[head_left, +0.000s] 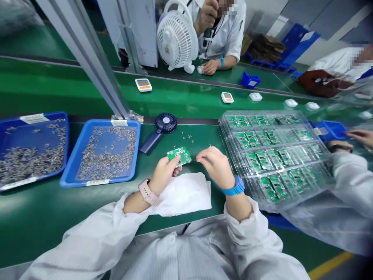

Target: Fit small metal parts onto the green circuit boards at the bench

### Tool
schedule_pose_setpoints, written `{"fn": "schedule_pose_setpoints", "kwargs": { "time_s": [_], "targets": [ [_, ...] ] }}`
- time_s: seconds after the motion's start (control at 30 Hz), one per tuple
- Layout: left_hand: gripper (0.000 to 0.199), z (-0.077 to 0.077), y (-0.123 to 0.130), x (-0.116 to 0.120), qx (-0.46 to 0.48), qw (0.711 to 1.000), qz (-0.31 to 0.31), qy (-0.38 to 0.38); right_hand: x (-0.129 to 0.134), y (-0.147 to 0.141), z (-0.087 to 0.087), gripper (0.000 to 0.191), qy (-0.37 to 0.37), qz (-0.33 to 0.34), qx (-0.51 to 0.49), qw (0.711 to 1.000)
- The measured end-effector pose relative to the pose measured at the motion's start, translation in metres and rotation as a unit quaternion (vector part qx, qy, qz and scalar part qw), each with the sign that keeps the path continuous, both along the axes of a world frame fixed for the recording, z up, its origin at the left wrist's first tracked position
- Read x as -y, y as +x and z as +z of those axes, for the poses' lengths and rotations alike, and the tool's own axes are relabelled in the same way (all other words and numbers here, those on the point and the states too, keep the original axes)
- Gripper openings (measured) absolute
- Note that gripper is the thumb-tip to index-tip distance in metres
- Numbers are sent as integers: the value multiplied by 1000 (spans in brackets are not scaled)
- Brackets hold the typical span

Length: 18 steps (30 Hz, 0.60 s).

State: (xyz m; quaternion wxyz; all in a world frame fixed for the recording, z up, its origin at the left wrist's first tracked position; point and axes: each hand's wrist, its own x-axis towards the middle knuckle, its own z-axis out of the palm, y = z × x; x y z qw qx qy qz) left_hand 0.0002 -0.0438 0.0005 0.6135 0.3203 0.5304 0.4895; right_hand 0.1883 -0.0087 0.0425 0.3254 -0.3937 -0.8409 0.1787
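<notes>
My left hand (166, 173) grips a small green circuit board (183, 156), its thumb lying on the top face. Just right of the board, my right hand (215, 163) has thumb and forefinger pinched together; whatever sits between the fingertips is too small to make out. Several tiny metal parts (189, 137) are scattered on the green table beyond the board. Below both hands lies a folded white cloth (186, 196). A stack of clear trays (241, 179) holding many green boards stands to the right of my right hand.
Two blue trays (64, 177) of small metal parts sit at the left. A dark handheld fan (166, 121) lies behind the board. White devices (143, 84) rest on the green belt (186, 104). Across it a person works beside a white fan (176, 39); another person's hand (361, 137) is at right.
</notes>
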Motion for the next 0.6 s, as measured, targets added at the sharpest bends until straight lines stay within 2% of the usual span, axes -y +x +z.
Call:
{"fn": "schedule_pose_setpoints", "kwargs": {
  "time_s": [0.2, 0.33, 0.6],
  "targets": [
    [41, 2, 1, -1, -47, 999, -20, 10, -5, 0, -15, 16, 28, 37, 4, 999],
    [40, 4, 4, 1, -81, 996, -32, 7, -3, 0, -22, 23, 39, 57, 40, 997],
    [39, 0, 3, -1, -80, 996, -30, -9, -3, -1, -29, 23, 88, 47, 86, 991]
  ]
}}
